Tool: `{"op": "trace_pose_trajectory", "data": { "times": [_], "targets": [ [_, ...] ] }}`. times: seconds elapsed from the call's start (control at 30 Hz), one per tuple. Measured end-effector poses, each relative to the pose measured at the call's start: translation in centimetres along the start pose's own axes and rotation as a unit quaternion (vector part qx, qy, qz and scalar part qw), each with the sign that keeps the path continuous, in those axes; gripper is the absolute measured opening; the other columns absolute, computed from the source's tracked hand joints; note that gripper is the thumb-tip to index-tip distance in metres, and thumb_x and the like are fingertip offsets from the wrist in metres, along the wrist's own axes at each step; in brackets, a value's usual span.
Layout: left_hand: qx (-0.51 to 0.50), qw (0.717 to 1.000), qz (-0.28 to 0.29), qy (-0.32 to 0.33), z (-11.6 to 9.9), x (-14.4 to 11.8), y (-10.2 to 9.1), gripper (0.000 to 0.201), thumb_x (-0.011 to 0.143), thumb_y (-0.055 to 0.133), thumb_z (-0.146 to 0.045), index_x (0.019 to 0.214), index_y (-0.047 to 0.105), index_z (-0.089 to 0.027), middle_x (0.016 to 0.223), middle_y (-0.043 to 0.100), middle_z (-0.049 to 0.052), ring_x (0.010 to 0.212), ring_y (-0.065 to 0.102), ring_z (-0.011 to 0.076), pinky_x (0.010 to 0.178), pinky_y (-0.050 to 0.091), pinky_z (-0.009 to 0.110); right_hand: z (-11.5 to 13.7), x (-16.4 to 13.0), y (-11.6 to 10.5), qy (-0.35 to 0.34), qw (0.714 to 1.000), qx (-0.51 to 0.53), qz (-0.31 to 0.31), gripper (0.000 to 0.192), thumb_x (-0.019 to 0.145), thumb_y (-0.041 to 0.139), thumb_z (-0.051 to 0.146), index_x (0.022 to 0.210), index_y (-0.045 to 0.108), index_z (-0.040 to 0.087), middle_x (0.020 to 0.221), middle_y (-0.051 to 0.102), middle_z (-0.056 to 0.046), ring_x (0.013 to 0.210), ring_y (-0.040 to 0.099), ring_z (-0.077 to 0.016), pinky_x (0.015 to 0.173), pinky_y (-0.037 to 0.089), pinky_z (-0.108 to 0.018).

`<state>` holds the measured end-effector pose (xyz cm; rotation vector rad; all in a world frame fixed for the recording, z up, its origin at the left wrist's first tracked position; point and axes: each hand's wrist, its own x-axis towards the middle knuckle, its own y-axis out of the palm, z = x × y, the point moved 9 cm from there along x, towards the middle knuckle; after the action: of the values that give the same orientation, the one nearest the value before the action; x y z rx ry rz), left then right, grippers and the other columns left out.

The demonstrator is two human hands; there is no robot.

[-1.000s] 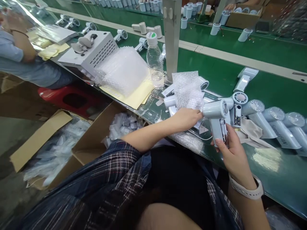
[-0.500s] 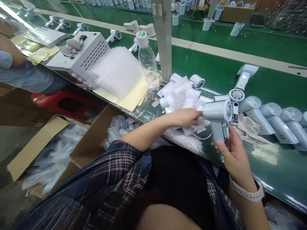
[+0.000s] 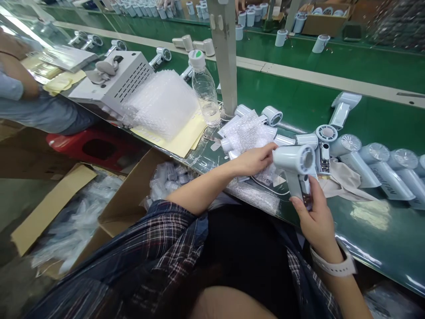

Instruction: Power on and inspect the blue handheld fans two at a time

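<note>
My right hand (image 3: 314,219) grips the handle of a pale blue handheld fan (image 3: 295,166), held upright just above the green table's near edge. My left hand (image 3: 255,159) rests against the fan's barrel and pinches a bubble-wrap bag (image 3: 247,133) that lies over other fans. A white band sits on my right wrist.
A row of pale blue fans (image 3: 375,170) lies to the right on the green belt (image 3: 299,102). A water bottle (image 3: 206,88), a metal post (image 3: 226,53), a bubble-bag stack (image 3: 162,102) and a white machine (image 3: 122,79) stand left. An open carton (image 3: 133,195) of bagged fans sits below. Another person (image 3: 23,93) sits far left.
The bubble-wrap bag has dropped from upright to flat over the fans. My right hand has shifted the fan slightly left, closer to my left hand.
</note>
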<state>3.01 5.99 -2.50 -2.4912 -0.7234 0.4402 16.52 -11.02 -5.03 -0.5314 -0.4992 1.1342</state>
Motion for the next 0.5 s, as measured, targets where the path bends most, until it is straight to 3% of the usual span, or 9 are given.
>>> {"op": "trace_pose_trajectory", "data": {
  "times": [0.1, 0.17, 0.23, 0.37, 0.5],
  "targets": [
    [-0.172, 0.982, -0.046, -0.059, 1.9, 0.3, -0.5, 0.034, 0.102, 0.04, -0.014, 0.133, 0.036, -0.027, 0.079, 0.053, -0.008, 0.054, 0.048, 0.0095, 0.054, 0.04, 0.024, 0.6, 0.5, 1.5, -0.014, 0.998, -0.045, 0.034, 0.069, 0.108, 0.05, 0.059, 0.167, 0.047, 0.024, 0.147, 0.071, -0.017, 0.13, 0.072, -0.0386, 0.098, 0.064, -0.052],
    [-0.218, 0.969, -0.085, -0.082, 2.8, 0.5, -0.8, 0.032, 0.103, 0.038, -0.015, 0.132, 0.034, -0.028, 0.076, 0.044, -0.01, 0.051, 0.043, 0.0088, 0.051, 0.037, 0.024, 0.7, 0.8, 1.8, -0.023, 0.997, -0.063, 0.038, 0.069, 0.109, 0.046, 0.058, 0.169, 0.044, 0.023, 0.149, 0.07, -0.018, 0.13, 0.072, -0.0375, 0.097, 0.064, -0.05],
    [-0.201, 0.971, -0.113, -0.065, 2.8, 0.7, -1.3, 0.033, 0.102, 0.041, -0.014, 0.132, 0.035, -0.027, 0.074, 0.042, -0.01, 0.054, 0.044, 0.0095, 0.055, 0.039, 0.025, 0.8, 1.1, 1.7, -0.042, 0.995, -0.086, 0.031, 0.067, 0.11, 0.046, 0.056, 0.169, 0.044, 0.023, 0.153, 0.068, -0.018, 0.131, 0.072, -0.0367, 0.099, 0.064, -0.049],
    [-0.074, 0.982, -0.172, 0.001, 1.3, 0.4, -3.1, 0.042, 0.099, 0.041, -0.01, 0.139, 0.038, -0.023, 0.073, 0.046, -0.009, 0.065, 0.05, 0.0129, 0.067, 0.042, 0.029, 2.0, 0.9, 1.8, -0.111, 0.984, -0.136, 0.037, 0.059, 0.112, 0.045, 0.043, 0.168, 0.044, 0.023, 0.148, 0.071, -0.018, 0.13, 0.073, -0.0348, 0.101, 0.064, -0.048],
    [0.021, 0.985, -0.165, 0.042, -0.9, -0.4, -4.0, 0.046, 0.101, 0.038, -0.012, 0.145, 0.038, -0.022, 0.075, 0.05, -0.007, 0.067, 0.053, 0.0144, 0.072, 0.044, 0.031, 3.6, 0.1, 2.2, -0.154, 0.969, -0.19, 0.035, 0.057, 0.114, 0.042, 0.032, 0.169, 0.039, 0.021, 0.136, 0.073, -0.02, 0.116, 0.076, -0.0345, 0.088, 0.066, -0.046]
  ]
}}
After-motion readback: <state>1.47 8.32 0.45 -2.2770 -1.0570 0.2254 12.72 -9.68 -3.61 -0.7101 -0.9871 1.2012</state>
